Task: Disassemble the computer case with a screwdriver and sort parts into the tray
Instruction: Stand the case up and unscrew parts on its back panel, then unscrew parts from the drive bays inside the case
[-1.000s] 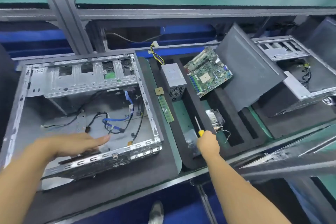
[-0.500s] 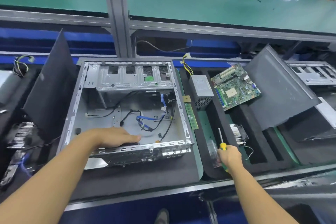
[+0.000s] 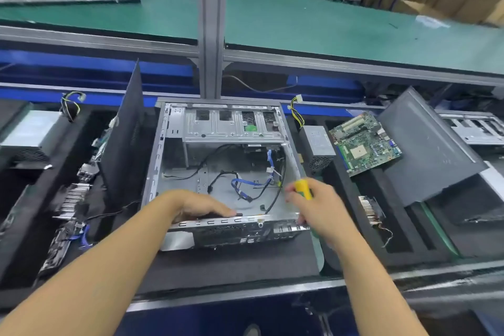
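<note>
The open grey computer case lies flat in front of me, with black and blue cables loose on its floor. My left hand rests palm down on the case's near metal edge, fingers together, holding nothing. My right hand grips a yellow-handled screwdriver over the case's near right corner. The black foam tray to the right holds a power supply, a green motherboard and a heatsink.
A dark side panel stands upright left of the case, another panel leans at the right. Left lie a second power supply and a heatsink. A grey post rises behind the case; a green shelf spans above.
My right hand lifted the screwdriver from the tray and carried it left to the case's near right corner. My left hand stayed on the case's near edge. The camera view shifted left and upward.
</note>
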Available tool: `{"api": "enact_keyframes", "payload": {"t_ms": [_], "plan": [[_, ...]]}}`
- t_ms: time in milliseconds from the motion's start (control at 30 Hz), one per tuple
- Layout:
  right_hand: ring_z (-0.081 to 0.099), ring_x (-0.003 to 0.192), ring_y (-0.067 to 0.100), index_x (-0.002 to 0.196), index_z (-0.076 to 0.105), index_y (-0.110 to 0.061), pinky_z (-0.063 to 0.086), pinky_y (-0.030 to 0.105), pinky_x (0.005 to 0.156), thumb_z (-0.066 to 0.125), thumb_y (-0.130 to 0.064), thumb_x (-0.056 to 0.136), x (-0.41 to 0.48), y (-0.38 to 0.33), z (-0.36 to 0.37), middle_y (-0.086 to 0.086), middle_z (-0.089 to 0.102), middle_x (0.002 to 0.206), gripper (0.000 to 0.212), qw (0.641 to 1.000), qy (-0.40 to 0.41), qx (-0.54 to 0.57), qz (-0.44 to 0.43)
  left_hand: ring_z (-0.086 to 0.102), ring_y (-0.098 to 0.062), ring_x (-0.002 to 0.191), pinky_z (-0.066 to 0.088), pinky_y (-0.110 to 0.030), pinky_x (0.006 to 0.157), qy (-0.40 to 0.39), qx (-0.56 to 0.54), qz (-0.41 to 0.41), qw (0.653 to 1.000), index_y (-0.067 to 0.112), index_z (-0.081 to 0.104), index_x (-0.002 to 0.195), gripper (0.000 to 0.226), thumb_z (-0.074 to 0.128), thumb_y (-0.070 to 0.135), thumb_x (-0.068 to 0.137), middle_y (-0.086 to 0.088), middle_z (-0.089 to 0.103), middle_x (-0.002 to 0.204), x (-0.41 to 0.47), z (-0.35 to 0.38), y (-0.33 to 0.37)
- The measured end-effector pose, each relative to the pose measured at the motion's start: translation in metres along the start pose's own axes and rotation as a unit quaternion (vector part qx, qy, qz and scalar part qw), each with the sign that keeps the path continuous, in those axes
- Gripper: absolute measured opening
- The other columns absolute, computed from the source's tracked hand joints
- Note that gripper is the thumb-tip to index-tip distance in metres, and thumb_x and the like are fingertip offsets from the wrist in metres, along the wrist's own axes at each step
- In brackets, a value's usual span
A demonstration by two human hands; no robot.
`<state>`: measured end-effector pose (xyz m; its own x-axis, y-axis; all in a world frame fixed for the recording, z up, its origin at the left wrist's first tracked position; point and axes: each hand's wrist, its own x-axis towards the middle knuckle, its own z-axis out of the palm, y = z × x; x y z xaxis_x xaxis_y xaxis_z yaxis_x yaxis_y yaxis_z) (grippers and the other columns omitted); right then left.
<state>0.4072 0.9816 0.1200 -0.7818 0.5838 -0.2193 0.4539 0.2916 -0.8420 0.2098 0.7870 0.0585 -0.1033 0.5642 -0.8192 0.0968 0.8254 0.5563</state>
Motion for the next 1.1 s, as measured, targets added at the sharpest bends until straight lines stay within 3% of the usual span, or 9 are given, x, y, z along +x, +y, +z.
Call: {"api": "enact_keyframes", "payload": {"t_ms": [133,233,367,467,533,667,867,1000,1100], "plan": [[0.058,0.044,0.012,0.095,0.070,-0.018,0.045,0.022,0.045,0.065,-0.015,0.092,0.017,-0.034,0.051,-0.004,0.064,0.059,0.007,0.987,-0.151,-0.003,0.061,0.058,-0.028,0.127,0.042,-0.044,0.109,-0.026,-0.027,0.000,0.999,0.031,0.064,0.128,0.058,0.064,0.066,0.083,-0.003,0.062,0.138,0.001,-0.002,-0.002],[0.056,0.050,0.020,0.109,0.065,-0.004,0.041,0.023,0.045,0.059,-0.013,0.093,0.030,-0.042,0.079,0.011,0.065,0.071,0.019,0.972,-0.189,-0.060,0.123,0.059,-0.028,0.110,0.047,-0.038,0.089,-0.029,-0.024,0.009,0.999,0.019,0.055,0.138,0.064,0.059,0.061,0.090,-0.014,0.058,0.139,-0.001,-0.001,-0.003],[0.053,0.044,0.019,0.115,0.059,-0.007,0.041,0.021,0.041,0.069,-0.032,0.091,0.040,-0.049,0.088,0.012,0.067,0.070,0.036,0.953,-0.213,-0.153,0.150,0.052,-0.018,0.122,0.040,-0.038,0.106,0.043,0.013,0.056,0.997,0.027,0.048,0.141,0.064,0.070,0.051,0.086,0.002,0.053,0.139,-0.006,-0.006,-0.011],[0.055,0.036,0.012,0.116,0.052,-0.016,0.040,0.017,0.036,0.074,-0.035,0.089,0.041,-0.053,0.088,0.005,0.063,0.074,0.039,0.961,-0.213,-0.122,0.125,0.059,-0.018,0.088,0.054,-0.040,0.079,0.131,0.008,0.108,0.985,0.030,0.057,0.119,0.039,0.074,0.019,0.086,-0.005,0.063,0.108,-0.004,-0.012,-0.011],[0.055,0.037,0.010,0.117,0.050,-0.019,0.040,0.017,0.035,0.077,-0.036,0.087,0.039,-0.053,0.087,0.002,0.062,0.082,0.044,0.975,-0.187,-0.057,0.107,0.061,-0.020,0.078,0.055,-0.035,0.064,0.192,0.020,0.150,0.970,0.029,0.053,0.117,0.042,0.070,0.009,0.085,-0.008,0.064,0.102,-0.006,-0.013,0.002],[0.055,0.043,0.015,0.115,0.050,-0.022,0.044,0.024,0.042,0.074,-0.051,0.084,0.032,-0.050,0.070,0.013,0.070,0.097,0.048,0.985,-0.075,0.110,0.108,0.060,-0.023,0.082,0.043,-0.031,0.058,0.337,0.248,0.185,0.889,0.024,0.040,0.109,0.033,0.066,0.023,0.089,0.001,0.059,0.088,-0.016,-0.004,0.050],[0.056,0.040,0.018,0.090,0.057,-0.016,0.045,0.026,0.041,0.073,-0.029,0.088,0.022,-0.030,0.002,-0.001,0.063,0.064,0.020,0.965,0.145,0.219,0.022,0.062,-0.035,0.085,0.054,-0.045,0.070,0.411,0.276,0.247,0.833,0.030,0.035,0.115,0.036,0.059,0.026,0.088,-0.008,0.063,0.096,-0.012,0.045,0.134],[0.052,0.041,0.015,0.092,0.060,-0.013,0.044,0.026,0.041,0.066,-0.014,0.094,0.030,0.011,-0.060,0.005,0.061,0.071,0.007,0.923,0.226,0.302,0.067,0.062,-0.020,0.082,0.054,-0.040,0.078,0.371,0.206,0.350,0.835,0.035,0.031,0.136,0.054,0.062,0.032,0.092,0.002,0.065,0.121,0.004,0.070,0.171],[0.050,0.042,0.011,0.093,0.060,-0.013,0.044,0.024,0.042,0.062,-0.007,0.097,0.044,0.054,-0.094,0.004,0.055,0.070,0.008,0.890,0.261,0.348,0.137,0.061,-0.015,0.085,0.052,-0.040,0.087,0.349,0.203,0.336,0.851,0.036,0.026,0.145,0.056,0.055,0.043,0.097,0.003,0.064,0.123,0.021,0.074,0.166]]}}
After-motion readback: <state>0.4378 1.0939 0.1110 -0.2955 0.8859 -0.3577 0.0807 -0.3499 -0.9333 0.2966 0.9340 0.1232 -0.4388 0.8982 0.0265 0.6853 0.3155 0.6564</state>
